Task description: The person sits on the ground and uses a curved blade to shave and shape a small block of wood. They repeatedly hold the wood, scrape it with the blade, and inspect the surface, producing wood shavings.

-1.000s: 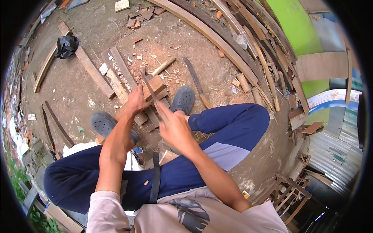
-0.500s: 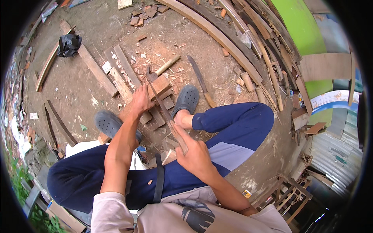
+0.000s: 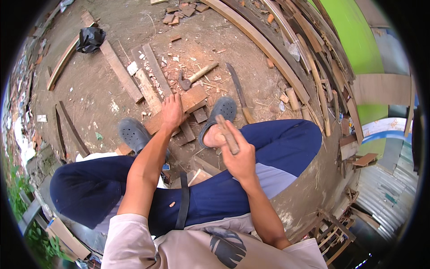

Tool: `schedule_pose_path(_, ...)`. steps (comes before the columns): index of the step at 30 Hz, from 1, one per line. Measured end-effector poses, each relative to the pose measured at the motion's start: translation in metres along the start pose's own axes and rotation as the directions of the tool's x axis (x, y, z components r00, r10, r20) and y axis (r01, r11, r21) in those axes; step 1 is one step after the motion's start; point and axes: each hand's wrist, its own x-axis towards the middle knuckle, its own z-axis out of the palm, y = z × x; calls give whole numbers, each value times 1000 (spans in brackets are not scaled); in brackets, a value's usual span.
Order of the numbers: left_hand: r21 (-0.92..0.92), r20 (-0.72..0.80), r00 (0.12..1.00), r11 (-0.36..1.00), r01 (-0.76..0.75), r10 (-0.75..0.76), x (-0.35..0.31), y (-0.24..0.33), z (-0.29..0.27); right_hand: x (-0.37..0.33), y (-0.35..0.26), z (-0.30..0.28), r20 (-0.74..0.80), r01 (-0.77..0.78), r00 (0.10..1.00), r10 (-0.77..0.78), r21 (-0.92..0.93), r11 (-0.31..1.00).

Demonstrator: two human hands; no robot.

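I am pressing my left hand (image 3: 172,112) flat on the wood block (image 3: 193,97) to steady it — my right hand (image 3: 239,157) is gripping the slim stick (image 3: 227,133) tight, raised above my knee

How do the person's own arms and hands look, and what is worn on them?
Both forearms are bare, and the left hand and right hand wear no gloves. No watch or ring is visible. Short pale beige sleeves end above the elbows.

The left hand (image 3: 172,112) covers part of the wooden block (image 3: 190,99). The stick's (image 3: 227,134) lower end is hidden inside the right hand (image 3: 242,159).
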Motion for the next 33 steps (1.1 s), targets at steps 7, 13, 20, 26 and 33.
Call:
schedule_pose_path(7,51,-57,998,998,-33,36,-6,-8,-1,3,7,-7,11,-64,998,63,53,997)
schedule_pose_path(13,82,-179,983,994,66,-50,-55,-36,15,9,20,8,-63,-24,997,34,148,989)
schedule_pose_path(20,189,143,989,982,-6,-21,-49,-61,-12,7,21,2,-143,29,990,-7,148,988)
schedule_pose_path(26,253,114,994,967,-31,3,-32,-72,-12,0,20,4,-115,41,993,-27,124,991)
schedule_pose_path(33,216,137,991,976,-31,1,-24,-77,-22,-7,0,6,27,-62,998,59,126,990)
